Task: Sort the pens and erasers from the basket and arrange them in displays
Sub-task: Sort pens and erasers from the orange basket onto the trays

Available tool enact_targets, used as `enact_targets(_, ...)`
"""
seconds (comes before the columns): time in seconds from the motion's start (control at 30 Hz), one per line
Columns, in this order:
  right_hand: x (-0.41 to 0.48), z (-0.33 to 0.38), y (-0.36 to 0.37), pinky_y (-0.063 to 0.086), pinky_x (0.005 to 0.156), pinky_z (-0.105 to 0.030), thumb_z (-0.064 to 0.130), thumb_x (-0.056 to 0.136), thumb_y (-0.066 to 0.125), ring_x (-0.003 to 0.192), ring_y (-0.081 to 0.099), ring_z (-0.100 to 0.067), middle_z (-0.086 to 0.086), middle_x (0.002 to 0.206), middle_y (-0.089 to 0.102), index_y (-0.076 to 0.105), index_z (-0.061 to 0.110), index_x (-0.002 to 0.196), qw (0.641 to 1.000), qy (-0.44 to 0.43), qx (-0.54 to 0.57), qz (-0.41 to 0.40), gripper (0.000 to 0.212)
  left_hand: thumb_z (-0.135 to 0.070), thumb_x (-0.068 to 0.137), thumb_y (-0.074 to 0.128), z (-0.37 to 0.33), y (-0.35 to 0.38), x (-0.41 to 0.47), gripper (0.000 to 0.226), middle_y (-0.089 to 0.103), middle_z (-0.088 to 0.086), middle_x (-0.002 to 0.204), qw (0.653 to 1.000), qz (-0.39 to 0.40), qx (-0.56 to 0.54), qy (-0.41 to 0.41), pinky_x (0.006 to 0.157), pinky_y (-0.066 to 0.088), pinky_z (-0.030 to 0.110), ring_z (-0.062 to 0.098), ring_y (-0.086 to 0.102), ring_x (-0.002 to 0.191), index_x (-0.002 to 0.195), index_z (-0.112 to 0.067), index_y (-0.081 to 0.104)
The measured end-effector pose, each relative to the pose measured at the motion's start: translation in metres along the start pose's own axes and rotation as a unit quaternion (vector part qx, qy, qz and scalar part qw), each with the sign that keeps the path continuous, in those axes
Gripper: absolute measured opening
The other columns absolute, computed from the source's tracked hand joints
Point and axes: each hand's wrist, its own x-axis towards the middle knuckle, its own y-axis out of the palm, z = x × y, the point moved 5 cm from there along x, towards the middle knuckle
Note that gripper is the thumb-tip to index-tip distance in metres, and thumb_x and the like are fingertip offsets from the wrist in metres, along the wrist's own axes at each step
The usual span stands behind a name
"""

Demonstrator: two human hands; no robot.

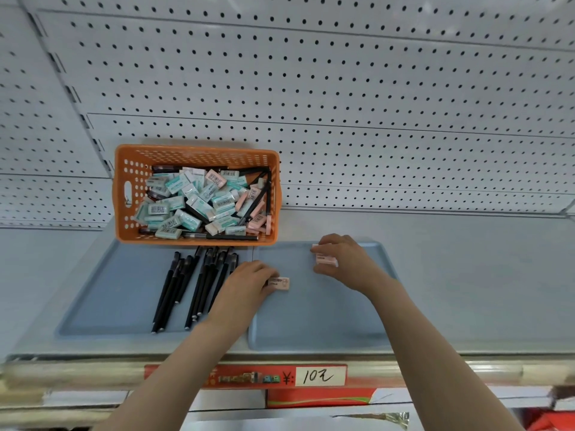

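Left hand (pixel 249 286) pinches eraser (pixel 280 283), crosswise, at right tray's (pixel 311 321) left edge; right hand (pixel 343 259) grips second eraser (pixel 326 259) near far edge.

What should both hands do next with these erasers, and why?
Probably set both down and let go: the left hand pinches the left eraser, the right hand the right eraser, both over the right tray; pens already lie in the left tray, and the basket holds more.
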Motion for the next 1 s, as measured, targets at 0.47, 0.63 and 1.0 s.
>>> enact_targets(0.47, -0.013, -0.042, -0.022, 0.041, 0.094, -0.027, 0.011, 0.096, 0.053, 0.107, 0.058, -0.020, -0.001, 0.125, 0.059, 0.068, 0.018, 0.120, 0.997, 0.069, 0.004, -0.045, 0.029, -0.026, 0.092, 0.062, -0.069, 0.036, 0.024, 0.026, 0.059, 0.004, 0.109, 0.998, 0.043, -0.034, 0.042, 0.079, 0.030, 0.022, 0.023, 0.051, 0.102, 0.115, -0.016, 0.066)
enact_targets(0.63, -0.019, -0.047, -0.020, 0.038, 0.095, -0.023, 0.008, 0.095, 0.054, 0.109, 0.058, -0.022, -0.004, 0.125, 0.060, 0.068, 0.015, 0.121, 0.996, 0.067, 0.030, -0.044, 0.030, -0.029, 0.090, 0.062, -0.078, 0.054, 0.034, 0.021, 0.060, 0.001, 0.104, 0.999, 0.009, -0.047, 0.009, 0.080, 0.037, 0.027, 0.021, 0.051, 0.098, 0.107, -0.017, 0.062)
enact_targets(1.0, -0.014, -0.045, -0.024, 0.040, 0.090, -0.023, 0.012, 0.096, 0.053, 0.105, 0.060, -0.019, 0.000, 0.123, 0.061, 0.068, 0.019, 0.120, 0.997, 0.056, 0.013, -0.047, 0.030, -0.023, 0.090, 0.062, -0.074, 0.049, 0.034, 0.021, 0.059, 0.001, 0.108, 0.999, 0.001, -0.043, -0.006, 0.076, 0.033, 0.021, 0.021, 0.054, 0.098, 0.111, -0.017, 0.065)
